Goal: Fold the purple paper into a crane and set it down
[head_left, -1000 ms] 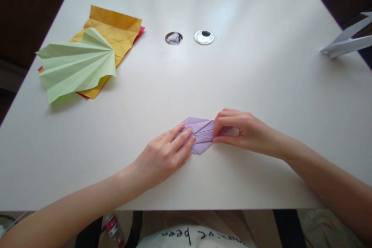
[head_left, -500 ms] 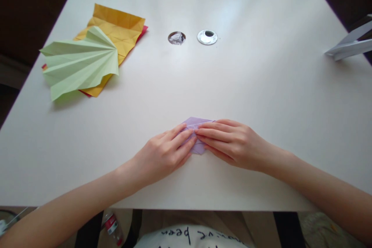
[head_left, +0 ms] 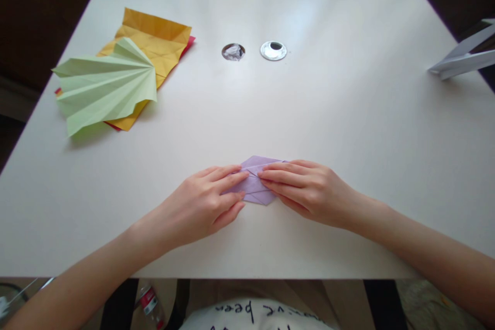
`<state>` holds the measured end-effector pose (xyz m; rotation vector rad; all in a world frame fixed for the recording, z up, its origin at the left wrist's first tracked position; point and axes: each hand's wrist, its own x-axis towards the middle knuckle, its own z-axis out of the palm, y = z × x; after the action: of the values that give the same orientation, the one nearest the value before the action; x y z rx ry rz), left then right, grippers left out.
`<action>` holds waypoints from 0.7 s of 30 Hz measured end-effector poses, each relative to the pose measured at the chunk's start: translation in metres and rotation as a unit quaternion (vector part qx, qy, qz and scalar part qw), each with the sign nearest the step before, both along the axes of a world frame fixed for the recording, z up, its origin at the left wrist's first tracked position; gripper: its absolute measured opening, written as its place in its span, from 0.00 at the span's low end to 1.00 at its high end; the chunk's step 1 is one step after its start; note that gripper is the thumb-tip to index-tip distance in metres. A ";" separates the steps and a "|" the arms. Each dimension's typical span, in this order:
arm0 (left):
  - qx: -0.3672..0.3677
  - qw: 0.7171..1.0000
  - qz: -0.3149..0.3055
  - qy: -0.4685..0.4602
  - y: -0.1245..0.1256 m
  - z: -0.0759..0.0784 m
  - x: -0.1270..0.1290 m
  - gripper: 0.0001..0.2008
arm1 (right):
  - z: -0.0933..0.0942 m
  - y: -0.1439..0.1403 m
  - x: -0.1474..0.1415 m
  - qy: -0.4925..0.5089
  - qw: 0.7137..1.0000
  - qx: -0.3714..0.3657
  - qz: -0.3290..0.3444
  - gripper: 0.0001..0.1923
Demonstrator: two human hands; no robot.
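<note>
A small folded sheet of purple origami paper [head_left: 257, 196] lies flat on the white table [head_left: 309, 252] near its front edge, with crease lines and a slit between its flaps showing. From the left, my left hand [head_left: 212, 196] rests on it, open, fingers stretched out over its left end and the thumb lower down at the table. On the other end my right hand [head_left: 307, 188] has its fingers pressed together, holding the paper, with the tips near its middle. Both ends of the paper are partly hidden under my fingers.
A pleated light green paper [head_left: 112, 82] lies over a creased yellow paper [head_left: 162, 44] at the left, with red paper [head_left: 189, 44] peeking out below. Two round table holes [head_left: 233, 52] are at the back middle. White folded paper [head_left: 460, 62] stands at the right edge.
My left hand has slid a little left and its fingers have spread, baring more of the purple paper's middle. The right hand stays about where it was.
</note>
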<state>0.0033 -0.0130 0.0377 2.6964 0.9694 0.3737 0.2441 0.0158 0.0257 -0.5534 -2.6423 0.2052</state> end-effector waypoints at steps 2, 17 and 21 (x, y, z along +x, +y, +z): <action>-0.006 1.000 0.007 0.005 0.000 0.002 0.000 0.11 | 0.001 0.000 0.000 0.000 1.000 0.002 0.000 0.10; -0.039 0.997 -0.002 0.072 0.000 0.014 -0.012 0.12 | 0.001 0.000 0.000 -0.006 1.000 -0.004 -0.001 0.11; -0.038 0.996 -0.008 0.075 0.000 0.015 -0.013 0.12 | 0.000 0.001 0.000 -0.007 1.000 -0.004 0.000 0.10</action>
<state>-0.0099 -0.0134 0.0523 2.6919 0.9786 0.1288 0.2443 0.0165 0.0258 -0.5594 -2.6559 0.2121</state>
